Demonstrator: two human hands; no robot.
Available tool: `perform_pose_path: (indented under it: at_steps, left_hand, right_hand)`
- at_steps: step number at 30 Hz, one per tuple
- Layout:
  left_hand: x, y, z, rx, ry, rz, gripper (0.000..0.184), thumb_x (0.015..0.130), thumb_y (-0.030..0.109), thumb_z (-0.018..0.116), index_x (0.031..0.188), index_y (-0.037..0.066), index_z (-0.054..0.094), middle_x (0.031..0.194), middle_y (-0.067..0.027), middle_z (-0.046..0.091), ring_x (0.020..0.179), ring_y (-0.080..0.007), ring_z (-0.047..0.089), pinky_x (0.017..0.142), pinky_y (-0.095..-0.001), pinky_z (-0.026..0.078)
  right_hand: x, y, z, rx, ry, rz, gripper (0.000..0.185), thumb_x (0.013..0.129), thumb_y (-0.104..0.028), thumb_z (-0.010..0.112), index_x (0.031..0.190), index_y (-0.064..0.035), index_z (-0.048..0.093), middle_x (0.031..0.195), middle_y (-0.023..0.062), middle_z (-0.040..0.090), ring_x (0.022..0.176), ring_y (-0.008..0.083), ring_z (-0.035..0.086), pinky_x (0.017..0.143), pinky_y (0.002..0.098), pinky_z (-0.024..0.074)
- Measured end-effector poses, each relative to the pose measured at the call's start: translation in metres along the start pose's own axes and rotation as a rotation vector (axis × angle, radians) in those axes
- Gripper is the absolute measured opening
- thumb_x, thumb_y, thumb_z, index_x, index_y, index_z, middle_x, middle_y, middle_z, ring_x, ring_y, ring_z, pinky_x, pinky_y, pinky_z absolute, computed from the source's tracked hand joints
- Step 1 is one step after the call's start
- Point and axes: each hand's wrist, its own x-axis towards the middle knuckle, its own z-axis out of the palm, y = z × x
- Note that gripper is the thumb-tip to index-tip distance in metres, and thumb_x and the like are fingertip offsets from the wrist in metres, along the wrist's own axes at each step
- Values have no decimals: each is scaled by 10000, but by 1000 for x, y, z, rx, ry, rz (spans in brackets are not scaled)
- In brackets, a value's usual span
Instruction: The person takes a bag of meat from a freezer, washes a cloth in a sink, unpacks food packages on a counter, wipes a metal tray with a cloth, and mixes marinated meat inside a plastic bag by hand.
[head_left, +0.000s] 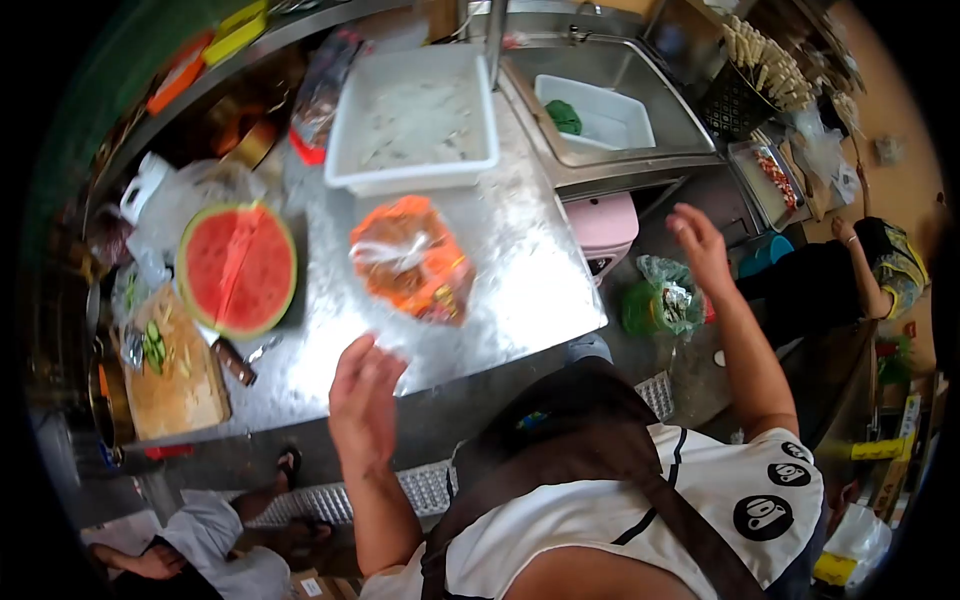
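My left hand [366,400] is raised at the front edge of the steel counter [535,300], slightly blurred, with its fingers loosely bent and nothing in them. Just beyond it lies a knotted orange-and-clear plastic bag [412,262]; its contents are hard to make out. My right hand [703,248] hangs in the air to the right of the counter, fingers apart and holding nothing. Near it, lower down, are a pink bin [602,232] and a green container lined with a clear bag [660,302]. Neither hand touches any of these.
Behind the bag stands a white tub [410,178] of cloudy water. On the left are a cut watermelon [238,270], a knife [232,360] and a cutting board [180,390] with cucumber slices. A sink [680,135] sits at the back. One person [860,270] is at right, another [205,545] lower left.
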Motion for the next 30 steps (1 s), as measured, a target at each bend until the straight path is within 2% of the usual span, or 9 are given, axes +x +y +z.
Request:
perform_pose_path:
  at_steps: [2, 6, 14, 16, 20, 22, 25, 28, 30]
  left_hand:
    - [59, -30, 85, 36, -298, 23, 448, 946, 272, 419, 1275, -31, 398, 1283, -159, 436, 1197, -265, 431, 1020, -409, 319]
    - [188, -124, 215, -148, -480, -218, 567, 964, 406, 270, 1322, -29, 331, 1363, -165, 365, 1304, -262, 287, 1080, -397, 221]
    - [374, -266, 354, -280, 49, -446, 526, 962, 325, 345, 1314, -63, 299, 1371, -196, 322, 1293, -289, 299, 1082, -384, 246]
    - [415, -287, 370, -284, 78, -448, 518, 961, 312, 354, 1309, -69, 300, 1370, -200, 318, 1292, -293, 298, 1083, -387, 248]
    - [497, -356, 380, -390, -13, -398, 506, 950, 252, 385, 1312, -84, 276, 1362, -216, 315, 1289, -312, 301, 1083, -392, 258]
    - [535, -372, 404, -519, 210, -471, 447, 947, 244, 388, 1268, -66, 347, 1342, -190, 348, 1250, -292, 361, 1064, -386, 286]
    - [595, -401, 416, -543, 76, -304, 367, 943, 242, 402, 1184, -33, 431, 1264, -160, 438, 1165, -260, 449, 1022, -375, 337]
    - [638, -408, 428, -543, 49, -427, 316, 940, 254, 398, 1122, 7, 475, 1152, -133, 525, 1048, -235, 527, 935, -374, 416]
    - [662, -420, 448, -415, 45, -459, 333, 938, 272, 393, 1119, 8, 482, 1112, -136, 545, 1007, -241, 546, 899, -374, 441]
  right_hand:
    - [58, 36, -34, 17, 53, -23, 341, 903, -205, 530, 1142, 38, 538, 1030, 105, 623, 894, 128, 571, 777, 252, 448]
    - [215, 145, -44, -84, -21, -31, 328, 894, -222, 533, 1130, 5, 553, 1034, 128, 627, 900, 172, 590, 786, 278, 455]
    - [461, 275, 88, -235, -418, 27, 400, 863, -205, 532, 1198, 9, 497, 1120, 191, 581, 1060, 314, 548, 916, 337, 410]
    - [511, 264, 95, 152, 155, 1, 439, 895, -249, 488, 1256, -2, 443, 1188, 184, 545, 1113, 288, 517, 948, 336, 381]
    - [589, 224, 104, 222, 451, -242, 444, 923, -272, 437, 1280, -9, 412, 1234, 185, 510, 1149, 276, 487, 972, 334, 355]
    - [598, 198, 115, 425, 6, -169, 384, 935, -253, 403, 1218, -3, 471, 1204, 180, 532, 1139, 282, 491, 983, 338, 344]
    - [580, 217, 130, -67, -318, -680, 366, 940, -212, 408, 1199, 37, 481, 1182, 182, 548, 1164, 266, 468, 1005, 348, 318]
    - [541, 233, 114, 256, -310, -399, 230, 924, -146, 410, 990, 14, 562, 1029, 113, 609, 987, 218, 556, 932, 330, 395]
    - [535, 260, 106, 764, -48, 252, 193, 905, -108, 443, 1004, 6, 563, 966, 120, 611, 912, 221, 574, 860, 320, 435]
